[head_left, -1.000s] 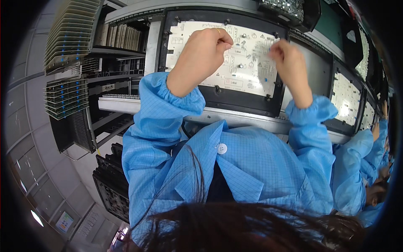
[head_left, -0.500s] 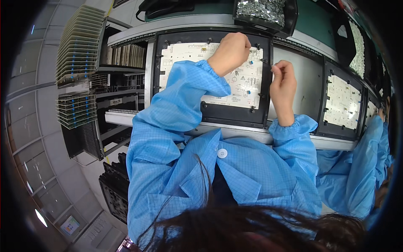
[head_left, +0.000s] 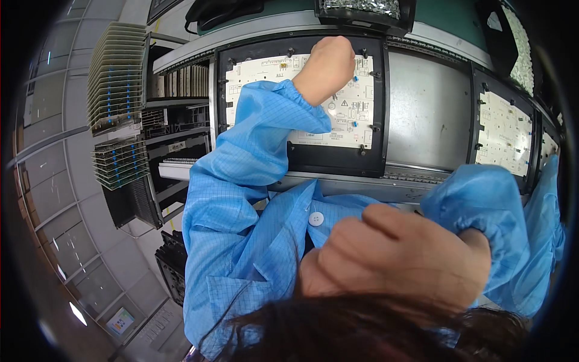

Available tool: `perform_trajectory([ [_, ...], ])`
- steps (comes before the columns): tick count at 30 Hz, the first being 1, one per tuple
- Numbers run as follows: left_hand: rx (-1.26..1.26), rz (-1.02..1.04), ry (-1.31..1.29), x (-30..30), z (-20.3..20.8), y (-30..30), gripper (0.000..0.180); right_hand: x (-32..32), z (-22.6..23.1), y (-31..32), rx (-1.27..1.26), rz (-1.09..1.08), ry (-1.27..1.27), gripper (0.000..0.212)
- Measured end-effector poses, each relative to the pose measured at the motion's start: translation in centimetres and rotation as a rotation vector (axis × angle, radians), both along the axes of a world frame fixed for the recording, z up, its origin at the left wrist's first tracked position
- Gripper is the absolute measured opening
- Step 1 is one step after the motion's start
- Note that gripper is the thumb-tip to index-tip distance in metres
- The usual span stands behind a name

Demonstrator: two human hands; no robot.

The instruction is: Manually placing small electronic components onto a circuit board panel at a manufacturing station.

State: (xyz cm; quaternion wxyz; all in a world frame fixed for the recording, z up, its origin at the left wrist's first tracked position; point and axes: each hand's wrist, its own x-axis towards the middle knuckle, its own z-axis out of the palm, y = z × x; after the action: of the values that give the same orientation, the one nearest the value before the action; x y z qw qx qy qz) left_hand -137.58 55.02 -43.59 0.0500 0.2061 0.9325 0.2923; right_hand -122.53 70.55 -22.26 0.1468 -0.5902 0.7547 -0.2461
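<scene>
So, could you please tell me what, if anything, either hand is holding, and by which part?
It cannot be told: the left hand is over the white circuit board, the right hand is curled, and both hide their fingertips.

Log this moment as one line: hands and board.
left hand: over white circuit board, grip hidden | right hand: near dark hair, grip hidden | circuit board: in black frame

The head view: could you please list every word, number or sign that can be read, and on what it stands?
Near white circuit board: triangular warning sign; boxed word, not copied here; other print too small.
Right-hand circuit board: print too small to read.
Bright panel, lower left: too small to read.
</scene>
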Motion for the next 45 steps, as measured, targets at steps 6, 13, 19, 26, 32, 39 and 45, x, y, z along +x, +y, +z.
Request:
perform_trajectory([
  [6,-0.194,-0.080,0.149,0.5,-0.1,1.4,0.015,2.8,0.4,-0.9,0.362,0.037,0.331,0.033],
  [13,-0.015,-0.005,0.006,0.4,1.2,0.0,0.019,2.0,3.6,-1.1,0.372,-0.292,0.002,0.027],
  [19,-0.201,-0.075,0.111,2.0,1.5,-3.1,0.014,2.3,3.7,-1.1,0.418,-0.398,-0.121,0.027],
  [26,-0.231,-0.103,0.030,2.2,-0.5,-3.5,0.017,2.8,3.6,-1.8,0.470,-0.399,-0.144,0.026],
  [32,-0.041,0.035,-0.010,1.7,3.0,-5.1,0.013,3.3,2.4,-1.7,0.397,-0.432,-0.167,0.026],
  [39,0.298,0.158,-0.134,8.2,5.2,-5.0,0.011,3.5,-2.5,-0.3,-0.316,-0.301,-0.011,0.025],
  [45,0.464,0.275,-0.253,11.8,3.2,-5.2,0.012,1.4,1.6,-2.2,0.176,-0.303,-0.116,0.025],
])
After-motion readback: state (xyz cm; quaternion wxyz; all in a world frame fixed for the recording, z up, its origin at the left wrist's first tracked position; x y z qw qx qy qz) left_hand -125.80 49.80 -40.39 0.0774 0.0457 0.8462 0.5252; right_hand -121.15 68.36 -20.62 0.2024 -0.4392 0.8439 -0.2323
